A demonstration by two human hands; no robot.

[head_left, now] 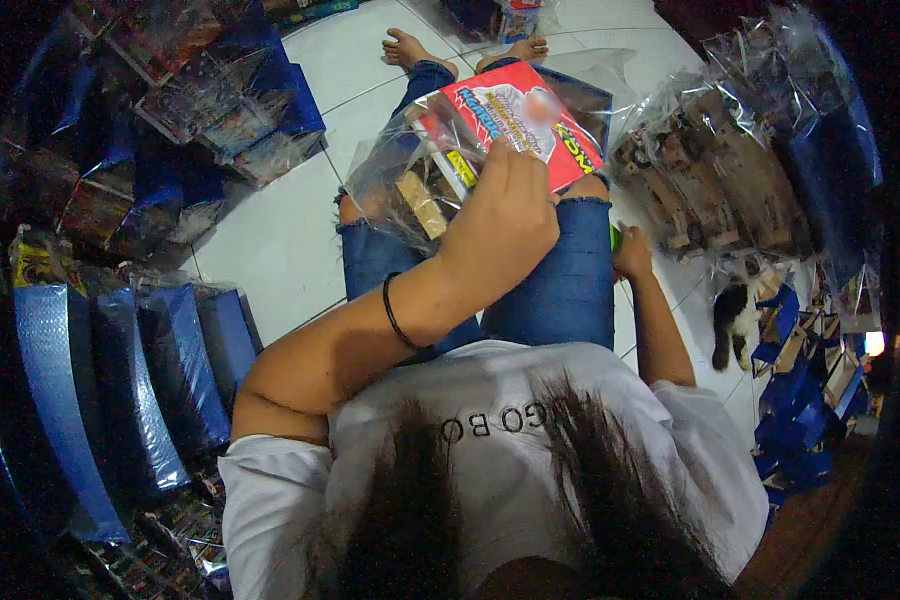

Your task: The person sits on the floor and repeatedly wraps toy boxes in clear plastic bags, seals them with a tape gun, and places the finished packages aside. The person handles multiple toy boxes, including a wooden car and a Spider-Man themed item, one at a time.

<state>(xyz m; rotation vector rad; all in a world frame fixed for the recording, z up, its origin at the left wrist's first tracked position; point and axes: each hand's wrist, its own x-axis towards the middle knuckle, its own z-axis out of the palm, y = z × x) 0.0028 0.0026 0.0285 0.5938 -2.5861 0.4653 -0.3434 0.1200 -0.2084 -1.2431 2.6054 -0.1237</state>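
Red card under curled left hand

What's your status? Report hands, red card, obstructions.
Left hand on red card. Right hand at green item, grip unclear. Card over lap, partly hand-covered.

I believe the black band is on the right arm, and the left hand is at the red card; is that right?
Not quite: the head view shows the black band on the left arm. The left hand is at the red card.
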